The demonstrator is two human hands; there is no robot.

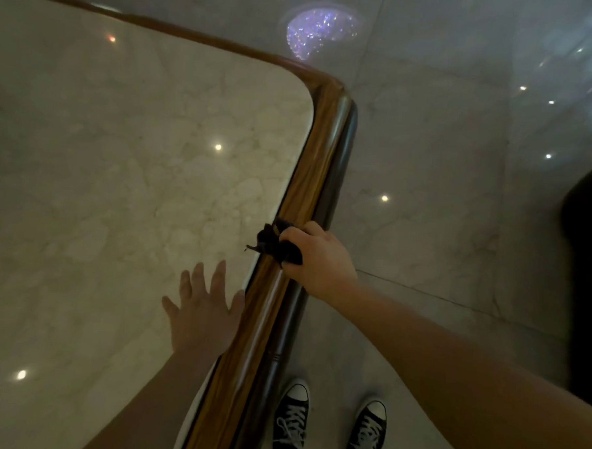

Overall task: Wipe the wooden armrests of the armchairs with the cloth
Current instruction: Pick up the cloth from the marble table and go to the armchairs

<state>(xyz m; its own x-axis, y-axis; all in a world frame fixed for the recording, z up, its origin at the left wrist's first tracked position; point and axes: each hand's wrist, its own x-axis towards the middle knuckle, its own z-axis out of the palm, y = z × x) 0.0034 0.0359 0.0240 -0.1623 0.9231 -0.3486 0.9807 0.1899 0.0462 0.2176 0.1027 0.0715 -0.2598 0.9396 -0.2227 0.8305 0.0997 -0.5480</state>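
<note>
Pressing a dark cloth (280,245) onto the wooden edge (309,191) of the marble counter (121,148), your right hand (317,259) is clenching it, while your left hand (204,308) is lying flat, fingers spread, just beside that edge.

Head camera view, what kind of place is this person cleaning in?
Probably a hotel lobby or similar smart interior: a marble tabletop with a polished wooden rim, a glossy stone floor, and a chandelier reflection.
</note>
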